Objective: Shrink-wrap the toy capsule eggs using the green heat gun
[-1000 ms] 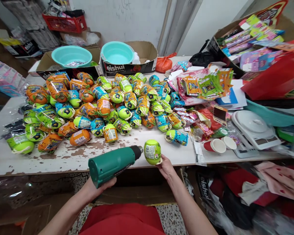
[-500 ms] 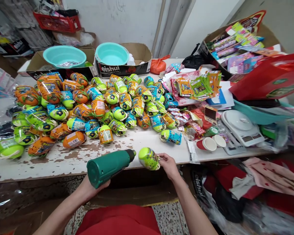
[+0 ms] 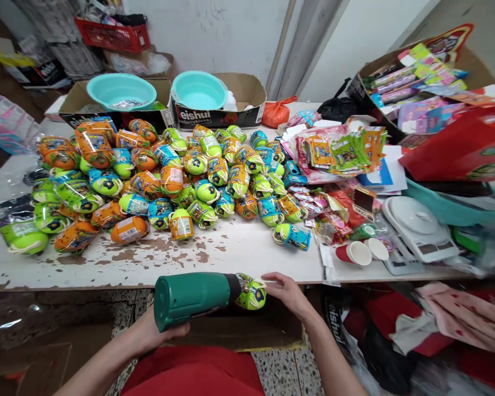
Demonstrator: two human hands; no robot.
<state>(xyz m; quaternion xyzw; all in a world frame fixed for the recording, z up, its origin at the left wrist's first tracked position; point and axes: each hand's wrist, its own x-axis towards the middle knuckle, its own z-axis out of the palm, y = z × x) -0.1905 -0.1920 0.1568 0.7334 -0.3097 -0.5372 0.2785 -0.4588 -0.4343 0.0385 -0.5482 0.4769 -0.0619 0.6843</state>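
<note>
One left hand holds one green heat gun, its nozzle against or near one lime egg. One right hand, fingers narrowly spread, reaches the egg's right edge; its grip is unclear. Beyond the hands lie dozens of wrapped eggs and two turquoise basins; right of them, two paper cups.

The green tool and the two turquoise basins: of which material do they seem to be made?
Green tool: probably hard plastic, satin, judging by its moulded body and soft sheen.
Left basin, right basin: likely plastic, smooth; even colour and moulded rims suggest it.
</note>
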